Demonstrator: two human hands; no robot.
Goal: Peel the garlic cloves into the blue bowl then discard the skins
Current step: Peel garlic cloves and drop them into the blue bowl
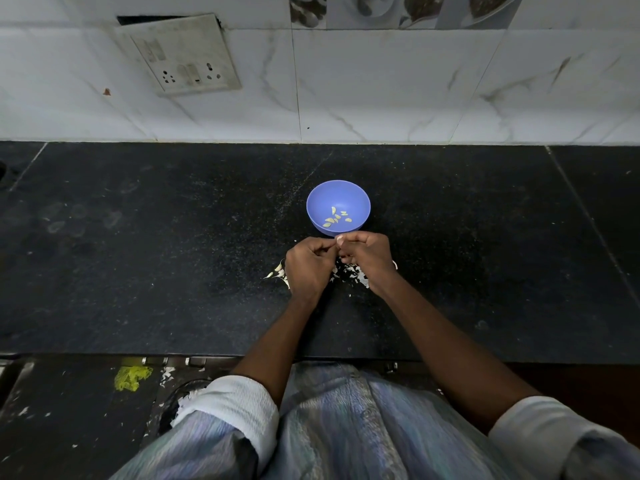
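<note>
A blue bowl (318,197) stands on the black counter and holds several peeled garlic cloves (335,218). Just in front of it my left hand (306,266) and my right hand (367,256) meet with curled fingers, together pinching a small garlic clove (338,241) between the fingertips. The clove is mostly hidden by my fingers. White garlic skins (349,273) lie scattered on the counter under and between my hands. A few unpeeled cloves (278,270) lie just left of my left hand.
The black stone counter (156,254) runs wide to both sides. A white marble-tiled wall (381,88) rises behind it with a switch and socket plate (183,57). Below the counter's front edge, the floor (69,427) shows skin scraps and a yellow patch (131,377).
</note>
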